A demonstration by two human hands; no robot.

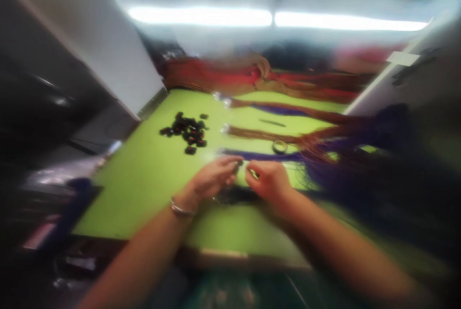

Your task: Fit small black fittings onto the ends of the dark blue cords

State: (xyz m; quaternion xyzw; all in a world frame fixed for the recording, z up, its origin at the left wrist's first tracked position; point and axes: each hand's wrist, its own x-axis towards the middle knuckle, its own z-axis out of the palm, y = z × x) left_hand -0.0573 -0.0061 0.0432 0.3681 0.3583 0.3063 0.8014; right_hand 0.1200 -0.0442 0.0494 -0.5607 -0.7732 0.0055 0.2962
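My left hand (pixel 215 176), with a bracelet (pixel 181 208) at the wrist, pinches a small dark piece (pixel 238 166) between thumb and fingers. Just to its right, my right hand (pixel 268 179) is closed, fingertips pressed together near that piece; what they hold is too small and blurred to name. Below and between the hands lies a bundle of black wires (pixel 239 195). Beyond them a blue wire bundle (pixel 259 155) stretches to the right. A loose pile of small black parts with reddish spots (pixel 187 129) sits to the left on the green tabletop (pixel 137 193).
Brown wire bundles with pale ends (pixel 259 133) cross the table's right half. A tape roll (pixel 280 146) and a thin dark pen-like item (pixel 272 122) lie among them. Red and brown wires (pixel 216 76) line the back. Pale panels (pixel 104 49) flank the table.
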